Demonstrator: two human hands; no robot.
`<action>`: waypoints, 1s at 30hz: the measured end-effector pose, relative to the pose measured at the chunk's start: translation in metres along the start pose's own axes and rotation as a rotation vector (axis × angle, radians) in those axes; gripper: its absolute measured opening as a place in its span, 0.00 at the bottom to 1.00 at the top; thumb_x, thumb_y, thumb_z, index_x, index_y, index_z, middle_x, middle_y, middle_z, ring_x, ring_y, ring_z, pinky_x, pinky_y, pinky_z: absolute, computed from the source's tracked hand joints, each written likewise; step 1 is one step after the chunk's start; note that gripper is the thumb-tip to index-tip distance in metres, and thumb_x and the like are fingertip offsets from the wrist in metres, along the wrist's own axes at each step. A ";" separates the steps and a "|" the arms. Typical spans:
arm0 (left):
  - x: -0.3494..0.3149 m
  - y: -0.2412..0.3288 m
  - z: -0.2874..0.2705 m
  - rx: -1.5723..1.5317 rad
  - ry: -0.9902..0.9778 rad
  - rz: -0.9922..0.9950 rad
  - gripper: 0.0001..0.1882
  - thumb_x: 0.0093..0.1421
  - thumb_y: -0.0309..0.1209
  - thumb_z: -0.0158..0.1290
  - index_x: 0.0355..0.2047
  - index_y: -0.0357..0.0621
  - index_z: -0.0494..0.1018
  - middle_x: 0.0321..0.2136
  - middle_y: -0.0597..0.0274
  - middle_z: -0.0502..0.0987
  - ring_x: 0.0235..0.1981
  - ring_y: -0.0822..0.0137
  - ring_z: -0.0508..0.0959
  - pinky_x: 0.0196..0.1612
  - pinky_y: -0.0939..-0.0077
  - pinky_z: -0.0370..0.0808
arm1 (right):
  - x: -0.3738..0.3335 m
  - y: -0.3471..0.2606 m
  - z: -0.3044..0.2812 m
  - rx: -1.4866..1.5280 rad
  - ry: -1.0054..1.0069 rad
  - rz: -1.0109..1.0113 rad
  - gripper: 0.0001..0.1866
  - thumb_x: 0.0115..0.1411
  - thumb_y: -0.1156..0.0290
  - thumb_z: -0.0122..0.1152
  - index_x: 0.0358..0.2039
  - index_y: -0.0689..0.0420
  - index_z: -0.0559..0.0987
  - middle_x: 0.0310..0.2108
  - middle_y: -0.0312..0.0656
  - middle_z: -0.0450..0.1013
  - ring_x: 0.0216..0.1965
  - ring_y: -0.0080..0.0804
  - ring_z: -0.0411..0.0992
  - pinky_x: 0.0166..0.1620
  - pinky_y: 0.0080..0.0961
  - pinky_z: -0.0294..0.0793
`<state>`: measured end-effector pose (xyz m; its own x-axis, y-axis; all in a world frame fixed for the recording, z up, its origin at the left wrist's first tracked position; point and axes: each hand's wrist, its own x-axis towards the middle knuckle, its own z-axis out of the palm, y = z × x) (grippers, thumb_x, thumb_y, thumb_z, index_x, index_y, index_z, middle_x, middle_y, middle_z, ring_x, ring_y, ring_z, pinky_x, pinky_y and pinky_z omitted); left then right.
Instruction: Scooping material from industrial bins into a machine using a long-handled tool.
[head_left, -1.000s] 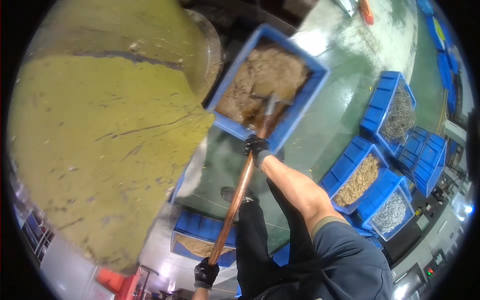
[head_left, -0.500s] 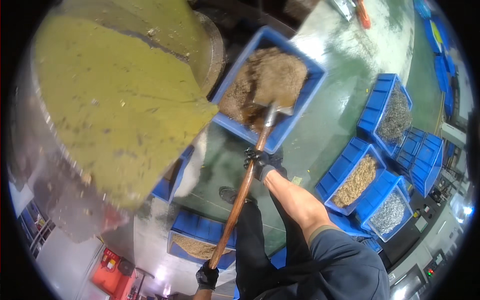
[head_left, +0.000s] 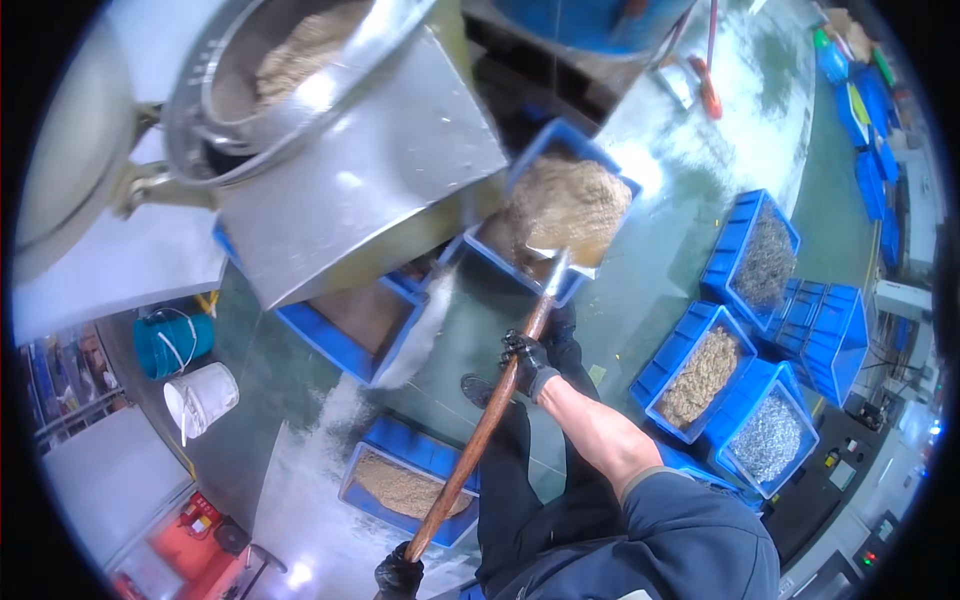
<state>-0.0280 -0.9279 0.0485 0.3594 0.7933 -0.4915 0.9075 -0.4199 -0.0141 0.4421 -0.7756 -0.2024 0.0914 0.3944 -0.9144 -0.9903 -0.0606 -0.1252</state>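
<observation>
Both my hands, in black gloves, are wrapped round a shovel [head_left: 478, 440] with a long wooden handle. My right hand [head_left: 527, 362] grips partway up the shaft, while my left hand [head_left: 399, 574] closes on the handle's rear end at the lower edge. The shovel's metal blade is mostly hidden under a heap of light brown loose material [head_left: 575, 205]. That heap lies within the outline of a blue bin [head_left: 612, 252]; whether the blade rests on the bin's contents or hangs above them, I cannot tell.
A metal machine [head_left: 360, 180] with a round bowl fills the upper left. Blue bins [head_left: 735, 240] of metallic and brown bits stand right; another bin [head_left: 405, 440] is near my legs. Further left are a teal bucket [head_left: 160, 345] and a white bucket [head_left: 212, 392]. A broom [head_left: 708, 85] is at the top.
The large yellow-green surface at upper left is gone from sight; the metal machine and buckets now show there. The bin and loaded shovel blade appear lower in view. Both hands keep their grip.
</observation>
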 end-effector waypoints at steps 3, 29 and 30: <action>-0.043 -0.024 -0.026 -0.269 0.157 -0.185 0.15 0.56 0.44 0.47 0.42 0.64 0.77 0.11 0.73 0.66 0.07 0.71 0.65 0.13 0.75 0.67 | -0.059 0.009 0.025 -0.021 -0.024 -0.039 0.03 0.55 0.75 0.56 0.30 0.52 0.76 0.19 0.34 0.67 0.18 0.31 0.66 0.23 0.29 0.69; -0.121 -0.061 -0.378 0.004 0.060 -0.131 0.14 0.46 0.33 0.54 0.35 0.56 0.80 0.23 0.57 0.79 0.26 0.55 0.80 0.33 0.61 0.77 | -0.276 0.022 0.147 -0.008 -0.364 -0.142 0.12 0.59 0.65 0.51 0.18 0.48 0.67 0.15 0.38 0.62 0.19 0.38 0.64 0.25 0.42 0.68; -0.120 -0.058 -0.381 -0.022 0.041 -0.148 0.14 0.46 0.32 0.54 0.35 0.55 0.80 0.23 0.56 0.79 0.26 0.56 0.80 0.32 0.61 0.77 | -0.278 0.021 0.153 -0.022 -0.383 -0.124 0.11 0.58 0.65 0.51 0.18 0.48 0.67 0.15 0.38 0.62 0.20 0.39 0.64 0.26 0.44 0.68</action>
<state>-0.0413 -0.8307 0.4399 0.2290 0.8633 -0.4497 0.9556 -0.2874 -0.0650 0.3798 -0.7462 0.1078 0.1601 0.7132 -0.6824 -0.9714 -0.0091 -0.2374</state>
